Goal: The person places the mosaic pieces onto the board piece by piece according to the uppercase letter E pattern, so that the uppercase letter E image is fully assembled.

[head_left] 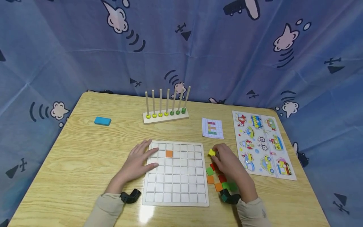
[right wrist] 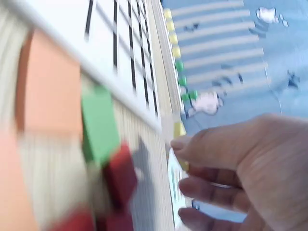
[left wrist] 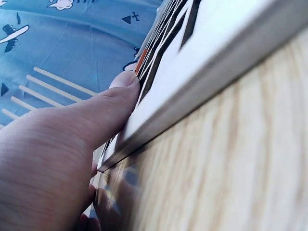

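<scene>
A white grid board (head_left: 176, 179) lies on the table, with one orange tile (head_left: 169, 154) in an upper square. My left hand (head_left: 137, 162) rests on the board's upper left edge, fingers spread; the left wrist view shows its thumb (left wrist: 118, 96) against the rim. Just right of the board, my right hand (head_left: 228, 160) pinches a yellow tile (head_left: 211, 152) between thumb and fingers. Below that hand lie loose tiles: orange (head_left: 210, 179), green (head_left: 210, 171) and red (head_left: 222, 178), partly hidden by the wrist. In the right wrist view the yellow tile (right wrist: 179, 130) is mostly covered by the thumb.
A small pattern card (head_left: 212, 128) lies behind the right hand. Farther right is a picture puzzle board (head_left: 263, 145). A peg stand (head_left: 167, 118) with yellow and green beads stands at the back, and a blue block (head_left: 102, 121) sits back left. A patterned curtain (head_left: 181, 47) hangs behind.
</scene>
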{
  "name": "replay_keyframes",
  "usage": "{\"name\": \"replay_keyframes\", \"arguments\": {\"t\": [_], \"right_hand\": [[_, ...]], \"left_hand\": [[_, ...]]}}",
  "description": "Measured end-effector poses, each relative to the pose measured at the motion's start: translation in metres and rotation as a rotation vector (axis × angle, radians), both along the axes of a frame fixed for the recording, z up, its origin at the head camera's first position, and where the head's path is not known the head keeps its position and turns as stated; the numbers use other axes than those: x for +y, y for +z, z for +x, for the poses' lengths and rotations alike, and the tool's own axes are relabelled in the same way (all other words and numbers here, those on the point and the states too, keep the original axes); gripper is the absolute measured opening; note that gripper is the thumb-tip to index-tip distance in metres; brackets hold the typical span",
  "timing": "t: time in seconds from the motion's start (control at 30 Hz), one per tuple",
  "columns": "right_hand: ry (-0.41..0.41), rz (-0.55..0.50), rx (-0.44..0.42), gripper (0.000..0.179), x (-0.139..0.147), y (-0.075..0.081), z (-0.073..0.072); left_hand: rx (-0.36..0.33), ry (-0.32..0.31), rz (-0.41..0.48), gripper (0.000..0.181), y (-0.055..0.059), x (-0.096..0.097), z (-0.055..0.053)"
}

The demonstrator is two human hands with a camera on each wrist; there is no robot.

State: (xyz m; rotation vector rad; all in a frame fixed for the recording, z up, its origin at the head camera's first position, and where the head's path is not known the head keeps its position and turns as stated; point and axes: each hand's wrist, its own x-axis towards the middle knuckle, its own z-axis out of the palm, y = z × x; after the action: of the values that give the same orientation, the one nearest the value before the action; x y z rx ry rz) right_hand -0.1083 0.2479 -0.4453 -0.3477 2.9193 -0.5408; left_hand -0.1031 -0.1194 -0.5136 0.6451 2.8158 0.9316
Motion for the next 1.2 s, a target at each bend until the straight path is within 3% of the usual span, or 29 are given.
{"name": "replay_keyframes", "arguments": {"t": [0.23, 0.47, 0.73, 1.2], "right_hand": [[0.228, -0.059, 0.156, 0.018, -0.046, -0.001, -0.002], [0.359, -0.048, 0.159, 0.013, -0.083, -0.009, -0.002], [0.394, -0.077, 0.198, 0.012, -0.097, -0.018, -0.012], [0.370, -0.059, 0.170, 0.011, -0.100, -0.022, -0.016]], "left_hand": [[-0.003, 0.008, 0.005, 0.062, 0.001, 0.000, 0.001], [-0.009, 0.005, 0.012, 0.062, -0.004, 0.000, 0.005], [0.009, 0.001, 0.010, 0.062, -0.001, 0.000, 0.001], [-0.001, 0.004, 0.008, 0.062, -0.002, -0.001, 0.000]]}}
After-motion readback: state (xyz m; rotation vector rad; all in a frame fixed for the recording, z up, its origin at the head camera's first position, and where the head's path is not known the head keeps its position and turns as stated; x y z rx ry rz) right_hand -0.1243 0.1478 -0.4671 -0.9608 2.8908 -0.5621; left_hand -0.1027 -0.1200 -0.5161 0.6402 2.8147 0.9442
